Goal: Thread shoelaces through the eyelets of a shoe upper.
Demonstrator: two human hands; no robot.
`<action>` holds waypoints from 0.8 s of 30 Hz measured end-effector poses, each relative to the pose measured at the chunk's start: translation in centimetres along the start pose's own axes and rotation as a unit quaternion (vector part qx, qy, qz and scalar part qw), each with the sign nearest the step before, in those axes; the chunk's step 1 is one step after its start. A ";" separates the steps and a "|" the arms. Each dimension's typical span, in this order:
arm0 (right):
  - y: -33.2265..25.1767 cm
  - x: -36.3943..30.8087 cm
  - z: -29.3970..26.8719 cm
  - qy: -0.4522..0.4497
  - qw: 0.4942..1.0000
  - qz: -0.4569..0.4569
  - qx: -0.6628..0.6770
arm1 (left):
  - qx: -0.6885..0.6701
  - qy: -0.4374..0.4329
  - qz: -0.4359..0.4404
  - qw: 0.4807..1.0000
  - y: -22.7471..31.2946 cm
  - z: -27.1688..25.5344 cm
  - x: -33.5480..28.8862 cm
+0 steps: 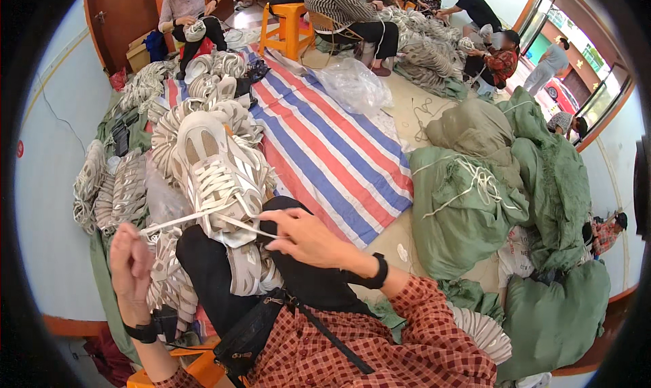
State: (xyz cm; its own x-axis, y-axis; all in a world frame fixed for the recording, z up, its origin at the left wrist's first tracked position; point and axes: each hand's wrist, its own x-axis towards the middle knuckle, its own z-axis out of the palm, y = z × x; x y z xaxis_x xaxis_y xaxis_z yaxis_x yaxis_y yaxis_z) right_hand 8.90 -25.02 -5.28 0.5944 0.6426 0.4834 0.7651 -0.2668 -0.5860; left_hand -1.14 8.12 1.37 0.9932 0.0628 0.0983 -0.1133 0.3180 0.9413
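A beige and white sneaker (192, 134) rests over my knees, its toe pointing away from me. White shoelace (215, 178) criss-crosses its front. One lace end runs out to the left, pulled taut, and my left hand (130, 264) is closed on it. My right hand (308, 237) pinches the other lace just right of the shoe's opening, with the fingers bent. Below the shoe, another striped sneaker (247, 269) shows between my black-trousered legs. Bundles of similar sneakers (132, 185) lie close by on the left.
A red, white and blue striped sheet (325, 137) covers the floor ahead. Large green sacks (468, 212) stand on the right. Clear plastic bags (356, 83) lie beyond the sheet, near an orange stool (286, 29). Several people sit at the back among heaps of shoes (430, 46).
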 end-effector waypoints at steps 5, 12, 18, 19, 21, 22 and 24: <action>0.9 -1.9 -6.8 0.026 0.827 0.277 0.488 | -0.194 0.138 0.078 0.968 0.6 -5.7 -1.3; 6.5 -5.5 -12.4 0.325 0.647 0.178 0.667 | -0.284 0.080 0.130 0.947 -0.9 -19.1 -3.5; 15.3 -8.4 -12.9 0.128 0.667 0.263 0.686 | -0.200 0.165 0.182 0.949 0.9 -21.6 -4.4; 16.5 -8.4 -13.9 0.174 0.614 0.267 0.722 | -0.137 0.210 0.174 0.952 0.7 -22.3 -4.0; 17.7 -7.3 -16.1 0.243 0.595 0.236 0.729 | -0.047 0.295 0.152 0.942 0.4 -21.1 -1.8; 18.9 -7.0 -16.9 0.300 0.603 0.203 0.711 | -0.024 0.326 0.138 0.935 -0.4 -17.6 0.1; 18.7 -4.2 -15.2 0.384 0.595 0.234 0.666 | 0.166 0.295 0.075 0.938 -1.0 -11.2 1.2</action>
State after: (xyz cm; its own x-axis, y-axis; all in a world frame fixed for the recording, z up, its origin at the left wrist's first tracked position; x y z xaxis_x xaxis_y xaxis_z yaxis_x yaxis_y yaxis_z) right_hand 24.47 -43.62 -8.36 0.9945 0.0676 -0.0797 -0.0994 0.8473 -0.5217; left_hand -0.14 18.49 -3.12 0.7678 0.6266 0.1337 -0.1386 -0.0413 0.9895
